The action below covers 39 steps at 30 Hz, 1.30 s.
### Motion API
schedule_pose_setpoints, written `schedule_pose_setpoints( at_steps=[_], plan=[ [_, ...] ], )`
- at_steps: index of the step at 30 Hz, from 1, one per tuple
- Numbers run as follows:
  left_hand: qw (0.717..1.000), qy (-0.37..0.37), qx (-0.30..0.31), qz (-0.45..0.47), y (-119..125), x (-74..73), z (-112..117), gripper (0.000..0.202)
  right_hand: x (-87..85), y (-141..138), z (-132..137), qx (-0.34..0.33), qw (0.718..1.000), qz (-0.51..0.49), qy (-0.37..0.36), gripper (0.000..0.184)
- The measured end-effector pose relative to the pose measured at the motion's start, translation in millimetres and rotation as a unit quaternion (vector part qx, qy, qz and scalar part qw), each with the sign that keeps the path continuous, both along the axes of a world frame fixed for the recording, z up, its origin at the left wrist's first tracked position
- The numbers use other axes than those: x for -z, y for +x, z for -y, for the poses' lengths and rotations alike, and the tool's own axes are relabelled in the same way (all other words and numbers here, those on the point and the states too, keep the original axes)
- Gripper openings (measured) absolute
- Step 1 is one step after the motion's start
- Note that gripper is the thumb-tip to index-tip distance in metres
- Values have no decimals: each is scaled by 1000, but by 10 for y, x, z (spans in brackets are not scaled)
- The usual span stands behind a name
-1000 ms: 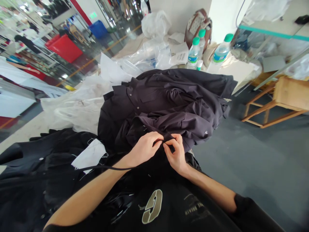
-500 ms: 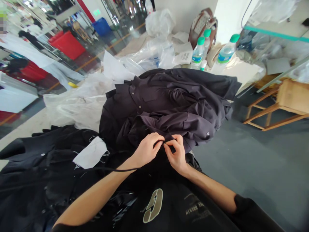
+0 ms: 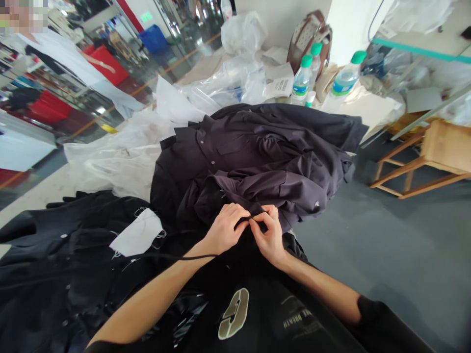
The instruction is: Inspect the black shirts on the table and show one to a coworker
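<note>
Black cord [image 3: 172, 256] runs from the left side into the left hand [image 3: 225, 229], and this hand pinches it firmly between the fingers and thumb. Just beside, the right hand [image 3: 268, 236] grasps the same cord too. Directly beyond both hands lies a dark grey shirt [image 3: 257, 157]. To the left of the left hand, a white cloth scrap [image 3: 138, 233] rests on a black garment [image 3: 55, 260].

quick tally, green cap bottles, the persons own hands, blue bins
green-capped plastic bottles: 3
hands: left hand, right hand: 2
blue plastic bin: 1
total: 6
</note>
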<state>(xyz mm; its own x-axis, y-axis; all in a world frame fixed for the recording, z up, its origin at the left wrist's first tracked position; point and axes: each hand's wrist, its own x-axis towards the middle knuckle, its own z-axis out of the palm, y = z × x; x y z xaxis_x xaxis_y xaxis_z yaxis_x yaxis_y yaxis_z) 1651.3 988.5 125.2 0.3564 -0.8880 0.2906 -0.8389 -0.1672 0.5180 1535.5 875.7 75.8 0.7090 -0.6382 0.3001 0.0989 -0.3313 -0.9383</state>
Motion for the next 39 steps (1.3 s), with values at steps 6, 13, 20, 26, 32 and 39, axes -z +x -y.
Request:
schedule_pose_setpoints(
  at_steps=[6,13,20,26,32,39],
  plan=[
    [998,-25,17,-48,53,26,-46,13,-32,-10,30,-28,999,-9,-24,12],
    [997,-55,8,-59,34,98,-57,13,-47,-7,73,-49,998,-19,-30,13],
    [996,-86,-3,-12,-45,178,2,13,-32,-5,73,-19,998,-20,-53,12],
    [995,-95,-12,-2,-55,160,15,15,48,-43,40,2,993,-17,-116,6],
    [993,-119,-6,9,-54,146,21,18,86,-36,78,10,989,28,-142,33],
    [984,-116,7,136,6,239,-61,27,-14,54,222,-128,984,-27,-118,22]
  ],
)
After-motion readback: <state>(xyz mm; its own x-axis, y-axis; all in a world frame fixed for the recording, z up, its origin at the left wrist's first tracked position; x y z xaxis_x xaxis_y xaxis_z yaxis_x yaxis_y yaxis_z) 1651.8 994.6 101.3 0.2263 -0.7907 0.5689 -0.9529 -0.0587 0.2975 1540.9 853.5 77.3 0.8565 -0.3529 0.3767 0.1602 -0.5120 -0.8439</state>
